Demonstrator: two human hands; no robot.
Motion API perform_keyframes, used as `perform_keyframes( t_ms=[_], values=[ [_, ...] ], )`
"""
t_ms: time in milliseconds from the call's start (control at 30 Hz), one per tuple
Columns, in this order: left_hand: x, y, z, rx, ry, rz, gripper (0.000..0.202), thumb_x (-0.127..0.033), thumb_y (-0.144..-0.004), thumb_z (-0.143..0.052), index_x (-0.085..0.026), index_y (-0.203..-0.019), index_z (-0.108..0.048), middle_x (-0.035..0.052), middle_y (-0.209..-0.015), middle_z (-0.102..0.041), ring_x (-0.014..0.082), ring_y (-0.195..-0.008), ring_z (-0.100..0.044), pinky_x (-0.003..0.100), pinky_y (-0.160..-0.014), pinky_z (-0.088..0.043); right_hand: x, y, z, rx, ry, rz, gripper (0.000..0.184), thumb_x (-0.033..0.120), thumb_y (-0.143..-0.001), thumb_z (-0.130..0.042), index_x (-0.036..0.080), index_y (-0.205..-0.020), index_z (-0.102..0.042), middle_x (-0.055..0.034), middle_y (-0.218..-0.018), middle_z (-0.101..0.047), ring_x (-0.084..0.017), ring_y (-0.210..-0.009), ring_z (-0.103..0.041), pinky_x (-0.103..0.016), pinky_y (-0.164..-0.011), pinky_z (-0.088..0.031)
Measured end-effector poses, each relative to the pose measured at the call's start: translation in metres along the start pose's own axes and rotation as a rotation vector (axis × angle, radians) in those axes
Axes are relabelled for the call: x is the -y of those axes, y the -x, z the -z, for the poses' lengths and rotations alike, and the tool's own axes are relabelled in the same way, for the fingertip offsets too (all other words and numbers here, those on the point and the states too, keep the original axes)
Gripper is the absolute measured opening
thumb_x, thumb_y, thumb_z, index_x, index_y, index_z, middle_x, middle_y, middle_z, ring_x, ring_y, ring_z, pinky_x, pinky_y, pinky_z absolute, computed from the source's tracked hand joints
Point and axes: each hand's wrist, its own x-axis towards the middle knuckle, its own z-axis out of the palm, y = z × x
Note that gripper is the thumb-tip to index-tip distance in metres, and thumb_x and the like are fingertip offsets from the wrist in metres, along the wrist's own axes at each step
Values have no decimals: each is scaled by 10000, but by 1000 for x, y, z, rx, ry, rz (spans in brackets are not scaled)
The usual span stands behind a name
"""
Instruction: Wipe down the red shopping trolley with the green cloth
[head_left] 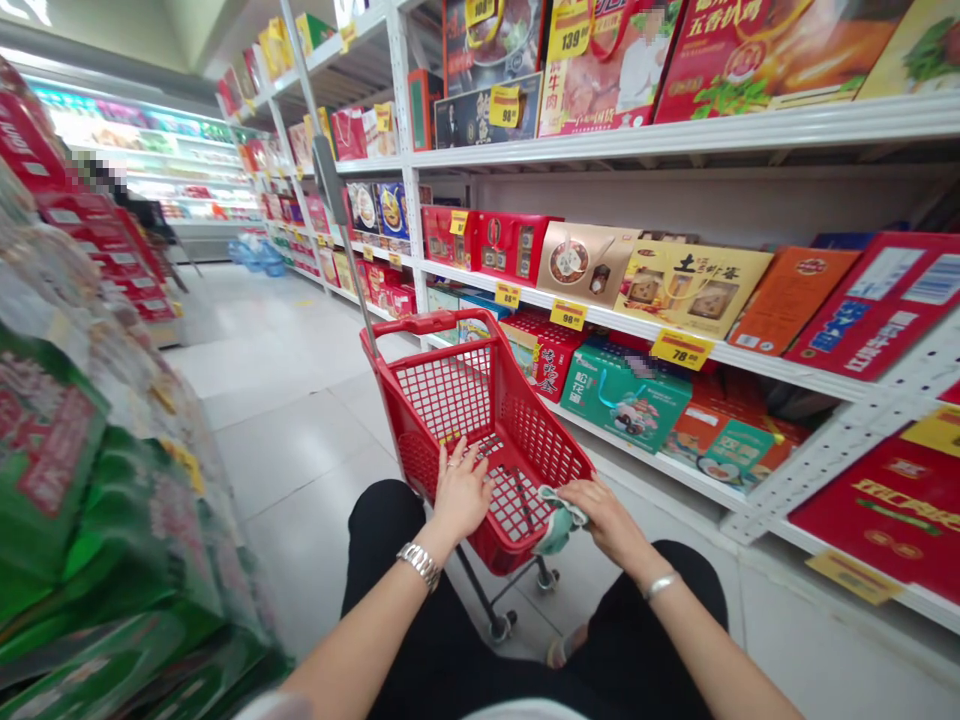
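Note:
A small red shopping cart (529,430) with a lattice basket stands between my knees. My left hand (463,487) lies over the basket's near left side, fingers stretched out and apart, with nothing seen in it. At the basket's right corner, my right hand (606,512) has its fingers closed on a pale green cloth (556,530) with a light edge. The cloth hangs bunched against the red rim. Part of it is hidden by the fingers.
White shelves (750,370) with gift boxes and yellow price tags run along the right. Green packages (135,540) are stacked close on my left. A grey pole (330,180) rises from the cart's far left corner. Farther back, a person (154,225) is beside red boxes.

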Motion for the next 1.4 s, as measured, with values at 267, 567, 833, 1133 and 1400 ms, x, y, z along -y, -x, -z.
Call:
perform_keyframes(
  t_ms=[267,567,833,1133,1400],
  values=[
    [19,-22,-5,61,36,-87,379,-242,-901,-533,-309,-1232,-704,62,-1404,-634,334,-1423,-443,729,-1182,-158,5,-14,-13,-81,-75,-31,436,17,-873,-443,244,-1160,-682,-79,-1063,-691,-216,-1021,-595,-447,-1003,-441],
    [34,-27,1,57,-130,134,512,-360,-929,-511,-186,-1404,-584,151,-1584,-404,373,-1511,-262,648,-1197,-226,58,-26,-43,-133,-81,-158,477,-22,-823,-468,226,-1181,-662,-80,-1092,-680,-222,-1040,-561,-425,-1008,-421],
    [32,4,-9,-81,-168,115,494,-378,-990,-365,-146,-1318,-653,182,-1487,-526,353,-1463,-378,659,-1165,-293,91,-63,-29,-312,-207,-132,392,35,-864,-501,221,-1165,-670,-80,-1070,-679,-206,-999,-598,-341,-882,-492],
    [44,-11,-7,-52,-104,63,486,-377,-977,-379,-159,-1313,-653,166,-1456,-563,346,-1449,-403,676,-1157,-302,109,-56,-32,-5,118,69,382,167,-893,-563,262,-1258,-620,-71,-1102,-681,-237,-1014,-533,-440,-983,-404],
    [27,-17,-5,17,-88,36,456,-359,-970,-422,-154,-1304,-656,140,-1464,-561,326,-1470,-373,651,-1180,-290,133,-45,-21,91,102,-188,388,359,-959,-561,239,-1328,-571,-99,-1196,-658,-283,-1142,-540,-515,-1078,-347]
  ],
)
